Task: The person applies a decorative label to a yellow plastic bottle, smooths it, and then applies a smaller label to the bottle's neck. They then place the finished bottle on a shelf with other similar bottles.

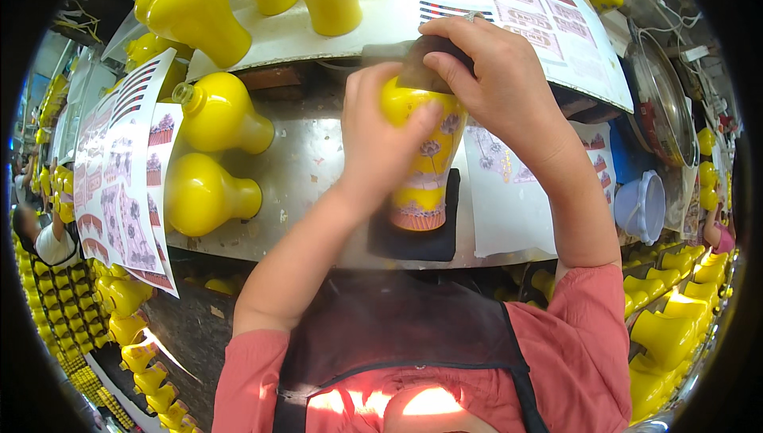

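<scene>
A yellow vase (430, 177) with purple floral pictures and a pink patterned band round its narrow end stands at the middle of the metal bench. My left hand (372, 135) is closed round its left side, the thumb lying across the front. My right hand (494, 67) is bent over the wide upper part and grips a dark brown flat piece (425, 67) against the vase. What the piece is made of, I cannot tell. Beneath the vase lies a black pad (450, 222). The vase's mouth is hidden behind the piece and my fingers.
Two plain yellow vases (208, 195) lie on the bench at the left, beside a printed picture sheet (119, 171). More vases (195, 16) stand on a raised white board behind. Further sheets (509, 195) lie at the right, near a pale bucket (640, 206). Vases line both sides below.
</scene>
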{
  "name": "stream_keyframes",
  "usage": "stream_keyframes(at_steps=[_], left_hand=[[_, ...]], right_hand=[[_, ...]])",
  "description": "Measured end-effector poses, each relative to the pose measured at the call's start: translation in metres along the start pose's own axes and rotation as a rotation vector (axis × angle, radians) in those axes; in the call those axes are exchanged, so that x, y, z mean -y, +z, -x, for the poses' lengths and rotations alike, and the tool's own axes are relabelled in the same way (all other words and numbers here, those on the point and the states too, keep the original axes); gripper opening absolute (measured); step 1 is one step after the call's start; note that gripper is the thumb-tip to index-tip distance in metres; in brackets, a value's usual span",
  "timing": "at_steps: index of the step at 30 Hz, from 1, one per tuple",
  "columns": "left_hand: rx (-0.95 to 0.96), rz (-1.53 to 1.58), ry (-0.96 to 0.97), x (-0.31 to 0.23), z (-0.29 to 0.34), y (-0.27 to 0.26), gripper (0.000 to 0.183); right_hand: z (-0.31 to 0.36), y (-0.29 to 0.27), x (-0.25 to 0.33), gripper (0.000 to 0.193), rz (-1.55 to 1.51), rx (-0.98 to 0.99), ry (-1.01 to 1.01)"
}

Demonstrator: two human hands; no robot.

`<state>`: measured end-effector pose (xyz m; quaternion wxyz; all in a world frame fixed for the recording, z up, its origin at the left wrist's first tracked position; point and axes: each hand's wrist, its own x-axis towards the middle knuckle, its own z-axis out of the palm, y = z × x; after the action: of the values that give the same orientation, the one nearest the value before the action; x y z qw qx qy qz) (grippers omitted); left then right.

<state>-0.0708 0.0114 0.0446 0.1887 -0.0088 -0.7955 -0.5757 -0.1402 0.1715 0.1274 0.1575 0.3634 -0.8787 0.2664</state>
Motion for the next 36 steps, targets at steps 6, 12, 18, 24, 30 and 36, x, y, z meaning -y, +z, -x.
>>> stream_keyframes(at_steps=[6, 12, 18, 24, 30, 36], left_hand=[[-0.02, 0.107, -0.12, 0.001, -0.012, 0.004, 0.036], [0.006, 0.344, -0.239, 0.015, -0.019, 0.003, 0.021], [0.002, 0.593, -0.344, -0.004, -0.016, -0.004, 0.022], [0.046, 0.291, -0.043, -0.009, -0.011, -0.006, 0.031], [-0.015, 0.088, 0.143, 0.012, -0.005, 0.002, 0.032], [-0.04, 0.184, 0.033, 0.021, 0.002, 0.001, 0.039]], right_hand=[[0.025, 0.0, -0.001, 0.024, 0.101, -0.255, -0.176], [0.087, 0.019, 0.033, 0.035, -0.025, -0.095, -0.63], [0.068, 0.004, 0.011, 0.04, 0.192, -0.172, -0.266], [0.091, 0.02, 0.028, 0.033, -0.043, -0.183, -0.541], [0.102, 0.016, 0.006, 0.035, 0.122, -0.35, -0.107], [0.114, 0.028, 0.037, 0.035, -0.218, -0.121, -0.255]])
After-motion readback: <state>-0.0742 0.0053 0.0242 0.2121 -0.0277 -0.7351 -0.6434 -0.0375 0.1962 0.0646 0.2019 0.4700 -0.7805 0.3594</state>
